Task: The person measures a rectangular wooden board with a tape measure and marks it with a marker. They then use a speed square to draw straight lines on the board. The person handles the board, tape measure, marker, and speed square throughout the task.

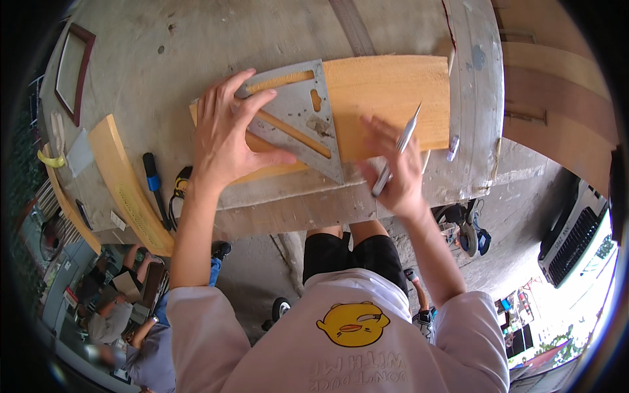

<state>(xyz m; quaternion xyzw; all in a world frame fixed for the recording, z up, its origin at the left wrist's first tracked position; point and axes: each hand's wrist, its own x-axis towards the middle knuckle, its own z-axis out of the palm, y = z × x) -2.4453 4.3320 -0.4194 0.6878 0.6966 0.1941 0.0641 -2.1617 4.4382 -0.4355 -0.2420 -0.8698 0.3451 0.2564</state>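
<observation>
A pale wooden board (386, 78) lies across the workbench in front of me. On its left half rests a grey metal triangle square (288, 105) with long slots, its straight edge running across the board. My left hand (226, 131) grips the square at its left side, thumb toward the near edge and fingers toward the far one. Over the board's right half, my right hand (400, 170) is closed around a slim silver pen (407, 136), its pointed tip facing up and away from the wood. Some of its fingers are blurred.
Left on the bench (262, 33) are a curved wood strip (124, 177), a black-and-blue marker (152, 183), a yellow-black tape measure (182, 181) and a dark red frame (75, 72). A small clear tube (453, 149) lies by the board's right end. People sit at lower left.
</observation>
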